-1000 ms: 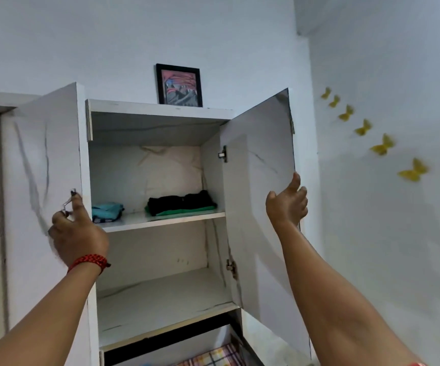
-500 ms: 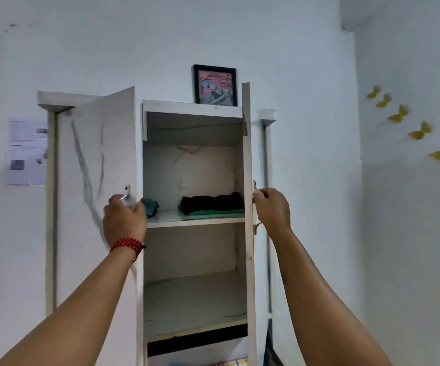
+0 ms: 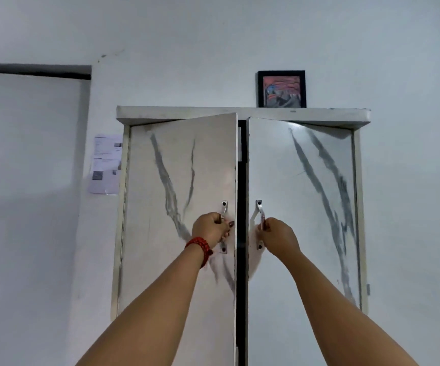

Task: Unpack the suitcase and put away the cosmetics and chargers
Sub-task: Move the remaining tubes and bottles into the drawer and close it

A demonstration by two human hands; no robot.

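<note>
A white marble-patterned cupboard fills the middle of the head view. Its left door (image 3: pixel 176 207) and right door (image 3: pixel 303 207) stand almost together, with a narrow dark gap between them. My left hand (image 3: pixel 212 229), with a red bracelet at the wrist, is shut on the left door's metal handle (image 3: pixel 224 207). My right hand (image 3: pixel 276 235) is shut on the right door's metal handle (image 3: pixel 259 210). The shelves and clothes inside are hidden. No suitcase, cosmetics or chargers are in view.
A small black-framed picture (image 3: pixel 282 88) stands on the cupboard's top ledge (image 3: pixel 187 113). Printed papers (image 3: pixel 106 163) are stuck to the wall left of the cupboard. A pale panel with a dark top edge (image 3: pixel 29 72) is at far left.
Both cupboard doors have swung inward from wide open to nearly shut. My right hand moved from the door's edge onto its handle. The view has shifted right-to-centre onto the doors.
</note>
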